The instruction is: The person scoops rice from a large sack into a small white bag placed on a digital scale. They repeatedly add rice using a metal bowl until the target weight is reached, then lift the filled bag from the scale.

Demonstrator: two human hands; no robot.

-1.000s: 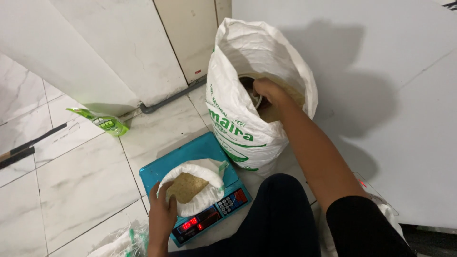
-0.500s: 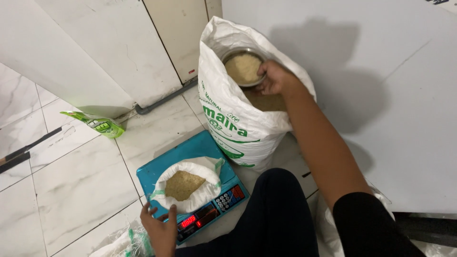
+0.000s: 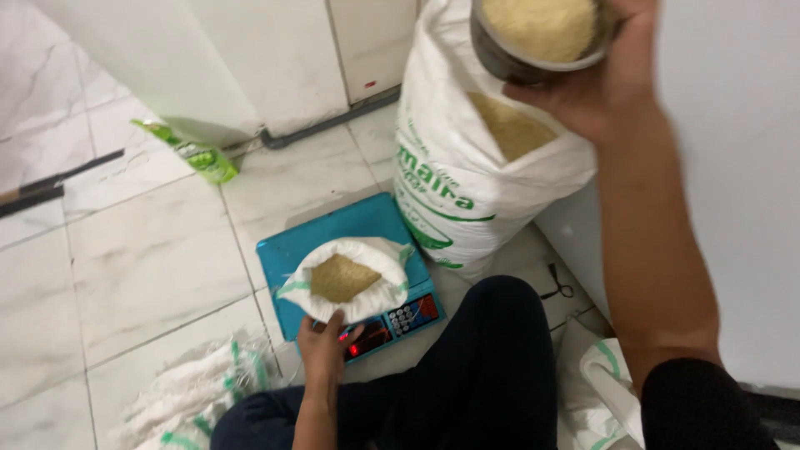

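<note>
My right hand point(image 3: 593, 87) grips a round bowl point(image 3: 533, 33) heaped with tan grain, lifted above the open mouth of a large white sack point(image 3: 467, 179) that holds the same grain. My left hand point(image 3: 323, 346) holds the near edge of a small white bag point(image 3: 346, 283), open at the top and partly filled with grain. That bag rests on a blue digital scale point(image 3: 350, 229) with a red lit display, set on the tiled floor.
A green packet point(image 3: 187, 152) lies on the floor by the wall. A dark stick point(image 3: 50, 185) lies at the left edge. Folded white bags point(image 3: 196, 392) are piled at my lower left, more at lower right point(image 3: 608, 375). Small scissors point(image 3: 557, 283) lie beside the sack.
My right hand has drawn the bowl full of grain up out of the large sack and raised it toward the camera. My left hand stays on the small bag.
</note>
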